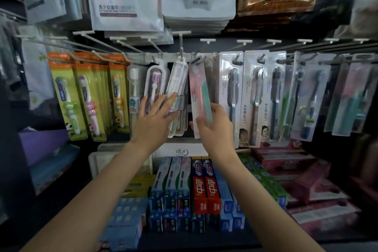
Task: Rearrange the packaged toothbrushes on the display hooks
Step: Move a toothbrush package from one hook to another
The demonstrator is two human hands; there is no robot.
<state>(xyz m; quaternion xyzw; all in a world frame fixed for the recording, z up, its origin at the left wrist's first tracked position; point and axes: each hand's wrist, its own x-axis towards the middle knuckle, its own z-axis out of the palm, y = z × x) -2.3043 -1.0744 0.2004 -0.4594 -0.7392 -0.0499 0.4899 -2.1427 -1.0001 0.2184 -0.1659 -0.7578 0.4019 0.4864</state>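
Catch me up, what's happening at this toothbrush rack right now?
A person is sorting hanging toothbrush packs. The right hand grips the lower end of a pink and green toothbrush pack that seems to hang from a hook. The left hand, fingers straight, touches the clear toothbrush packs just left of it. Toothpaste boxes sit on the shelf below.

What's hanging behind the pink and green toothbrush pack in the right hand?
The right hand grips the pink and green toothbrush pack near its bottom. Behind it, edges of more packs show on the same hook. The front pack covers their faces, so their count is unclear.
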